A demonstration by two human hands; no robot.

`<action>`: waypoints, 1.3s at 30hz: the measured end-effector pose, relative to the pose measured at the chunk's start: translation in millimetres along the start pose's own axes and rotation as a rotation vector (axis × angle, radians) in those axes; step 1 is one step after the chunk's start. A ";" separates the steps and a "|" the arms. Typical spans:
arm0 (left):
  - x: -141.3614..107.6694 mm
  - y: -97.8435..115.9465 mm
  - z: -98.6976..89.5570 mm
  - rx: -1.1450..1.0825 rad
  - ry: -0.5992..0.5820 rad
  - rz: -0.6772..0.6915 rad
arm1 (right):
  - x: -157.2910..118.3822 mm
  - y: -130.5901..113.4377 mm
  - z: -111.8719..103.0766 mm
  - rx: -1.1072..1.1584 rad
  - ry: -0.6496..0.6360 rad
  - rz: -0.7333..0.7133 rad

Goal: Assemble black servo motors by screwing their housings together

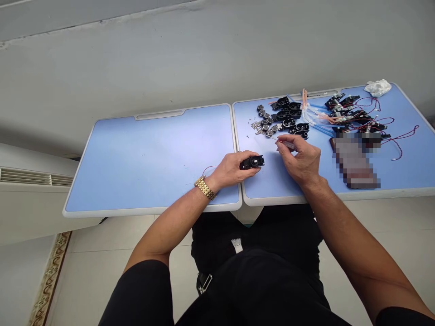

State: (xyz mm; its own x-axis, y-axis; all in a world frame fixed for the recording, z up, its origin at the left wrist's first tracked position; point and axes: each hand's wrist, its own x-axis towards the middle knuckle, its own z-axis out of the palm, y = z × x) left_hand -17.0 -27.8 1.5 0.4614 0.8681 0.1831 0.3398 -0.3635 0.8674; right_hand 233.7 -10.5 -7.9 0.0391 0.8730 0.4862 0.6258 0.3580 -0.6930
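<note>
In the head view, the left hand (231, 170) grips a black part (251, 163) above the table (152, 158), near the seam; the right hand (302, 159) pinches a screwdriver (287, 144), tip beside the loose screws (258, 127). A careless sweep of the tip could scatter them; the wire (210, 167) by the left wrist might snag. Fingers hide the part's sides; whether the tip carries a screw is too small to tell.

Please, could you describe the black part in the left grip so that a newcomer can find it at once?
Two blue tabletops stand side by side. Just right of the seam between them, toward the front edge, the left grip holds the black part. Unlike the black housings lying farther back, it alone is held.
</note>
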 end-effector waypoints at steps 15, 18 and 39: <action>-1.1 -11.3 5.8 0.140 0.147 0.176 | -22.1 -14.5 -23.3 0.390 0.029 0.320; -1.5 -14.8 6.5 0.169 0.153 0.223 | -26.0 -17.5 -28.6 0.401 0.015 0.310; 2.6 -3.1 -8.5 -0.415 0.100 -0.033 | -36.6 -18.2 -19.6 0.511 0.079 0.274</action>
State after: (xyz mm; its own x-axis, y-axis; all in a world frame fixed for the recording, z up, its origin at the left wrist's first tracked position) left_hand -23.8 -21.5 3.2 0.3672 0.9129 0.1782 -0.0148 -0.1858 0.9825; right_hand 236.2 -55.5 -2.6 0.2170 0.9358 0.2780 0.1304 0.2544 -0.9583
